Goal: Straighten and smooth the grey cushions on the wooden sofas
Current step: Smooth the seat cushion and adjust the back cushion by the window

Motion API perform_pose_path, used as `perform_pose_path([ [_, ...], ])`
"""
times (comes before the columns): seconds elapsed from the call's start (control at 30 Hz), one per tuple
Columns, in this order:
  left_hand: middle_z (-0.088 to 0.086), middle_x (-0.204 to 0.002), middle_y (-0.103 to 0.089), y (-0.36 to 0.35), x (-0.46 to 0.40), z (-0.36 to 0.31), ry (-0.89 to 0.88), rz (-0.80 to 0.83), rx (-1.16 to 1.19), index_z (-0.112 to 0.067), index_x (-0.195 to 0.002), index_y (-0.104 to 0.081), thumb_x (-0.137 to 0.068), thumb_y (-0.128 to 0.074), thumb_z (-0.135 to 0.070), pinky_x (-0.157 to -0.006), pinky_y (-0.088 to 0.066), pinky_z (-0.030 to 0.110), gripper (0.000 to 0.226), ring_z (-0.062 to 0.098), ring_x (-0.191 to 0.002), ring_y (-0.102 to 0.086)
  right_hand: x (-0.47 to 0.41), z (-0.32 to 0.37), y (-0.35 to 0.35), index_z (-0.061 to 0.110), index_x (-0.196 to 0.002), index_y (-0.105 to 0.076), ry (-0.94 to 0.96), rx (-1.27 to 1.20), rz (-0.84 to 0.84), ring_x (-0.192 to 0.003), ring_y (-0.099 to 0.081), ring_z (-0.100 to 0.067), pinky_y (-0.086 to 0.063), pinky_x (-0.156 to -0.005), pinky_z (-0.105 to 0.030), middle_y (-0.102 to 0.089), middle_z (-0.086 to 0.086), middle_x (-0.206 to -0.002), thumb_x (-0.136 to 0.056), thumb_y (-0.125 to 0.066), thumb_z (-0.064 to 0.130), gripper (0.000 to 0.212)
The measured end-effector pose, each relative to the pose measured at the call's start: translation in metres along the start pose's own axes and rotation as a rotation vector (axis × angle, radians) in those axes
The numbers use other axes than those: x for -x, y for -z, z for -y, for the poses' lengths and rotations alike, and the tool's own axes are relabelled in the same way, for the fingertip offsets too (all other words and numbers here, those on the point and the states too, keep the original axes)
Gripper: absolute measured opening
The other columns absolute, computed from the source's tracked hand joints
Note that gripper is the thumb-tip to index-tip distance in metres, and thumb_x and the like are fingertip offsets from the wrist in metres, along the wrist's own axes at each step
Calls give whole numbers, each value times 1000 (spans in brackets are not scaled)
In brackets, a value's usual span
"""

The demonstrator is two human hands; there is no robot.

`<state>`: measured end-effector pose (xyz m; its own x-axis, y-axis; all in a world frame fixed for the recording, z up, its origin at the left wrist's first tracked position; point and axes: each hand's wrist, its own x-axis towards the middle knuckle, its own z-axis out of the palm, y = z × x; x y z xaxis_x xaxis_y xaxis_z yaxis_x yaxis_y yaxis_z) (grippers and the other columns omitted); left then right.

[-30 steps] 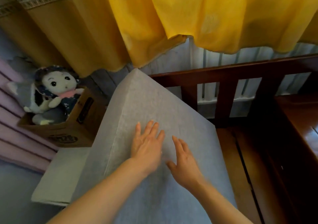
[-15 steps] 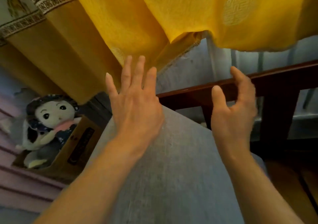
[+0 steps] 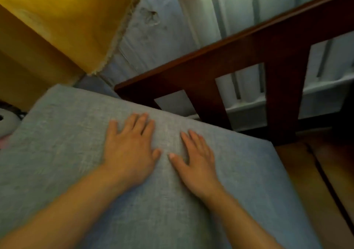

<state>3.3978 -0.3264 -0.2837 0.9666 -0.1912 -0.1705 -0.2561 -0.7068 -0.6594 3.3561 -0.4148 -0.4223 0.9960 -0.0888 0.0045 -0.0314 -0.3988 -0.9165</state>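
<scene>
Now | one grey cushion [image 3: 249, 172] | left hand [image 3: 128, 149], right hand [image 3: 197, 162]: two, flat, fingers straight

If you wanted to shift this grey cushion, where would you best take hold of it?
Probably the grey cushion by its right edge, from the right over the bare wooden seat. Its far edge abuts the backrest; both hands, left hand and right hand, merely lie flat on top.

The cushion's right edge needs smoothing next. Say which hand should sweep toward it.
Right, probably. The right hand lies flat on the grey fabric cushion, nearer its right edge beside the dark wooden sofa backrest. The left hand rests flat further left.
</scene>
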Motion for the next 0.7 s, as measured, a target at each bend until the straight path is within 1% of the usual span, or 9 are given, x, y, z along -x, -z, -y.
perform_pose_path([
  [0.07, 2, -161, 5, 31, -5, -21, -93, -260, 121, -19, -153, -10, -94, -34, -52, -115, 0, 54, 71, 19, -147, 8, -11, -7, 46, 24, -145, -38, -9, -192, -208, -141, -25, -11, -22, -117, -32, -31, 3, -154, -91, -58, 42, 60],
  [0.13, 4, -161, -8, 56, -11, -54, -149, -627, 303, -15, -150, -23, -92, -43, -45, -113, -2, 56, 69, 20, -148, -1, -19, -34, 96, 26, -139, -46, -102, -313, -629, -129, -37, -4, -33, -110, -30, -44, 6, -144, -95, -54, 32, 45],
  [0.2, 5, -161, -7, 45, -15, -87, -174, -658, 337, -13, -151, -20, -93, -34, -46, -113, -5, 58, 69, 23, -148, -2, -14, -68, 97, 29, -144, -39, -184, -239, -816, -136, -31, -7, -27, -114, -36, -38, 8, -149, -98, -38, 43, 48],
  [0.27, 6, -161, 9, 5, -15, -115, -204, -244, 119, -14, -154, 0, -94, -14, -50, -115, -5, 58, 71, 23, -148, 8, -2, -87, 47, 33, -151, -15, -167, 42, -395, -147, -8, -13, -7, -120, -42, -15, 8, -160, -85, -12, 63, 73],
  [0.33, 1, -161, 11, -23, -22, -127, -203, 30, -7, -17, -153, 5, -96, -17, -53, -116, -2, 56, 71, 19, -147, 9, -1, -110, 15, 35, -152, -13, -111, 189, -69, -148, 1, -11, 1, -119, -37, -7, 11, -161, -82, -12, 67, 77],
  [0.43, -2, -161, -2, 6, -46, -149, -230, 22, 146, -20, -152, -15, -96, -37, -46, -115, -4, 52, 65, 16, -147, -1, -13, -120, 77, 20, -144, -40, -80, -51, -241, -141, -29, -16, -19, -111, -24, -35, -1, -153, -96, -53, 33, 52],
  [0.53, -1, -161, -6, 53, -59, -191, -251, -394, 352, -21, -151, -20, -95, -43, -42, -115, 1, 53, 64, 17, -147, 1, -16, -154, 167, 19, -138, -49, -152, -71, -776, -130, -42, -13, -27, -100, -16, -48, -1, -141, -97, -53, 23, 41],
  [0.6, -1, -161, 1, 33, -55, -231, -289, -494, 396, -21, -153, -11, -95, -38, -46, -115, 4, 53, 68, 18, -147, 7, -4, -192, 165, 19, -142, -43, -184, -1, -960, -135, -38, -17, -27, -107, -25, -45, -2, -144, -98, -44, 33, 46],
  [0.7, 1, -159, 19, -42, -32, -274, -374, -95, 142, -24, -153, 7, -97, -20, -53, -114, 8, 57, 68, 23, -145, 18, 15, -243, 86, 25, -152, -21, -283, 175, -327, -147, -15, -23, -11, -116, -42, -20, -3, -159, -90, -16, 61, 72],
])
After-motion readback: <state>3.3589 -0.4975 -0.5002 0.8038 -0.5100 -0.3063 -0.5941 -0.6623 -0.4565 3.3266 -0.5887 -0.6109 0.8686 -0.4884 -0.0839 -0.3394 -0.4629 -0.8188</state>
